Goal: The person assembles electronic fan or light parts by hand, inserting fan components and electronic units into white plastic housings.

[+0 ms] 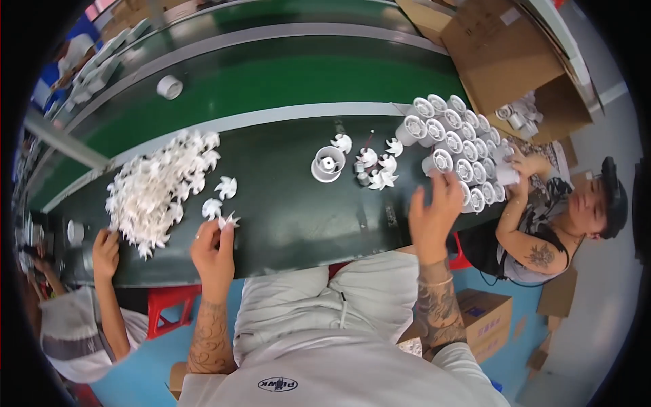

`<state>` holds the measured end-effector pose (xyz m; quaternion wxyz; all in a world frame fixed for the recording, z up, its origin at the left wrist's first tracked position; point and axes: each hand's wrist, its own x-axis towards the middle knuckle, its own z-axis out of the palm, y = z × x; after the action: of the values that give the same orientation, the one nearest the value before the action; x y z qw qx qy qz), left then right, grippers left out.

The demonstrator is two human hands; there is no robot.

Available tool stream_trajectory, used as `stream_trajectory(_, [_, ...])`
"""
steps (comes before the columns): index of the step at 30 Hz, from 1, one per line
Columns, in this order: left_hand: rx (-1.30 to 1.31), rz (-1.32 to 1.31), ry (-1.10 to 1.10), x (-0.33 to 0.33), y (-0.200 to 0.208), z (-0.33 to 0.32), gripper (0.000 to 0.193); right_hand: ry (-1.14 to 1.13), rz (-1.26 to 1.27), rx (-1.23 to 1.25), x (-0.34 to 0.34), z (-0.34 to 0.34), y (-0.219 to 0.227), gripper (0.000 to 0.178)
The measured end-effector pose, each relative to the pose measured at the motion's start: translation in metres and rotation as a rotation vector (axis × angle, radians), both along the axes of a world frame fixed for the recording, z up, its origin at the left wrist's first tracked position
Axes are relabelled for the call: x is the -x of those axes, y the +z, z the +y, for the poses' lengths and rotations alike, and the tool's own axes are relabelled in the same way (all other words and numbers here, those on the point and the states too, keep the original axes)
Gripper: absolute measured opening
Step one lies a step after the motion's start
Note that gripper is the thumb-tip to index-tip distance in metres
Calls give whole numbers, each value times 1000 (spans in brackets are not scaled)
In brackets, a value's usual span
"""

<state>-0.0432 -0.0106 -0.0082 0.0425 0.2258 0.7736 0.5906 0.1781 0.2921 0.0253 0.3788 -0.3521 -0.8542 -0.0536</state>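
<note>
My left hand (213, 256) is closed, with a small white fan blade (229, 221) pinched between thumb and fingertips. Two loose blades (212, 208) lie just beyond it. My right hand (432, 216) has thumb and fingers apart, its fingertips at the near-left edge of a group of white round housings (453, 142). The closest one is a housing (442, 161) right by those fingertips; whether they touch is unclear. Between my hands, farther back, stands a single white housing (327, 165) with a hub inside. Beside it are several fan blades (387, 163) and small motors (362, 178).
A large heap of white blades (156, 186) covers the left of the dark table (291, 230). One co-worker's hand (105, 256) rests beside it; another person's hand (522, 163) touches the housings at right. An open carton (515, 61) stands far right. A white part (169, 87) lies on the green belt (285, 74).
</note>
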Motion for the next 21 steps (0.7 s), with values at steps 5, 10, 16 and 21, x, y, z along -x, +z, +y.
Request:
stream_trajectory(5, [165, 108, -84, -1, -1, 8, 4, -333, -310, 15, 1, 43, 1, 46])
stream_trajectory(10, [220, 129, -65, -1, 16, -3, 6, -87, -299, 90, 17, 21, -14, 45])
stream_trajectory(16, [95, 80, -232, 6, 15, 8, 12, 27, -77, 345, -29, -32, -27, 29])
stream_trajectory(21, [54, 82, -247, 16, 15, 2, 14, -15, 208, 430, -21, -41, -71, 29])
